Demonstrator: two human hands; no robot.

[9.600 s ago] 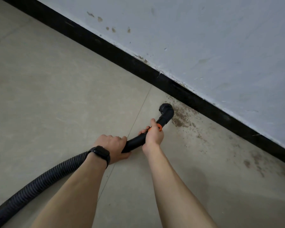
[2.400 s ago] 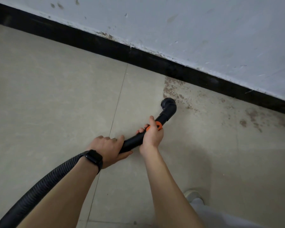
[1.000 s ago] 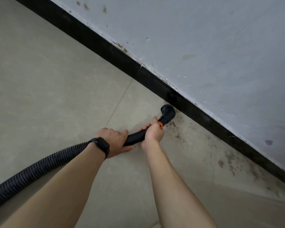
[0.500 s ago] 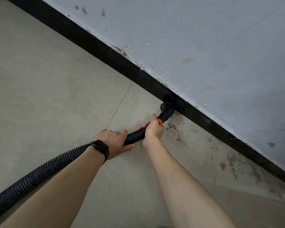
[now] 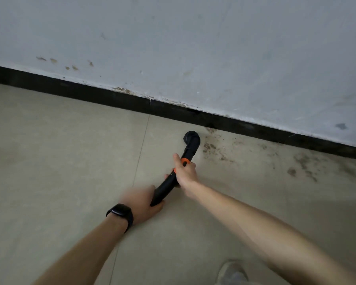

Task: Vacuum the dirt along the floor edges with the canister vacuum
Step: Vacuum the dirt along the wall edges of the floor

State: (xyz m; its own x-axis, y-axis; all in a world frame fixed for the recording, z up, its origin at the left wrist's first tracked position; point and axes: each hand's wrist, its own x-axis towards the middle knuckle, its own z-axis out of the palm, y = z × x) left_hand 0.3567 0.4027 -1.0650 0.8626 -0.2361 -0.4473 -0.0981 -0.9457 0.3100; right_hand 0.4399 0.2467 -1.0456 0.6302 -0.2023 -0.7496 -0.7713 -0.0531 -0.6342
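Gripping vacuum wand (image 5: 174,177): R hand (image 5: 185,172) wrapped near orange collar, L hand (image 5: 141,202) blurred, clasping rear end.

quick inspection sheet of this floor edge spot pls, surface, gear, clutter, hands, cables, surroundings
surface: tiled floor, brown dirt along the baseboard, right of the nozzle
job's things: vacuum tube with orange ring; nozzle pointing down, short of the baseboard
clutter: nothing seen
grippers: left hand, blurred, grips the tube's rear; right hand grips it at the orange ring
cables: nothing seen
surroundings: stained wall, grey shoe, black watch on left wrist
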